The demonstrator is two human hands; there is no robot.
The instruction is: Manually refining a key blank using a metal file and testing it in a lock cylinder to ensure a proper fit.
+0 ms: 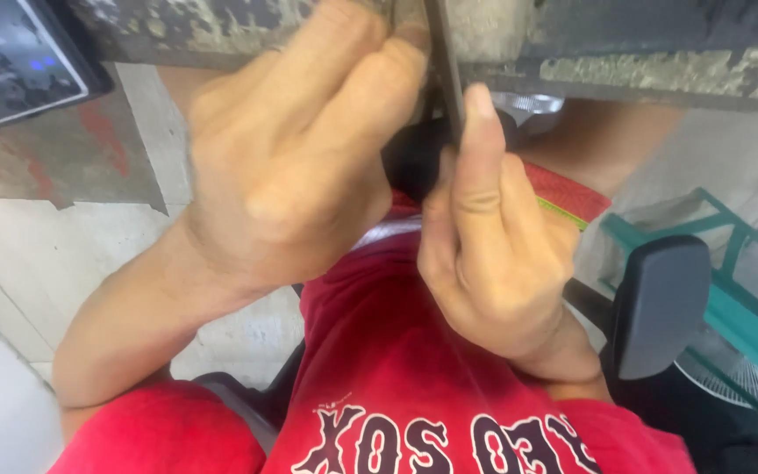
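**A:** What do you get from the head view?

**B:** I look straight down at both hands, raised close to the camera at the edge of a worn, paint-flaked surface (660, 66). Between them stands a thin dark strip (446, 83), upright, running from the top of the frame down toward a dark rounded lump (414, 158) that I can't identify.

**A:** And the hands themselves?

**B:** My left hand (296, 162) is curled tight, its fingers bunched against the top of the strip. My right hand (493, 241) is closed round the strip lower down, with one finger laid straight up along its edge. So both are clamped on it.

**A:** How will it handle?

**B:** I judge it stiff and light: it stays straight between the two grips and looks flat and narrow. The edges may be sharp, so I'd hold it by the flat faces, as the right hand does. It looks smooth enough to slip.

**A:** Anything else around?

**B:** A dark screen (10, 61) at top left, a red shirt (414, 386) below, a black chair armrest (660, 303) to the right and a teal frame (739, 307) beyond it. A shiny metal piece (528, 104) sits just right of the strip.
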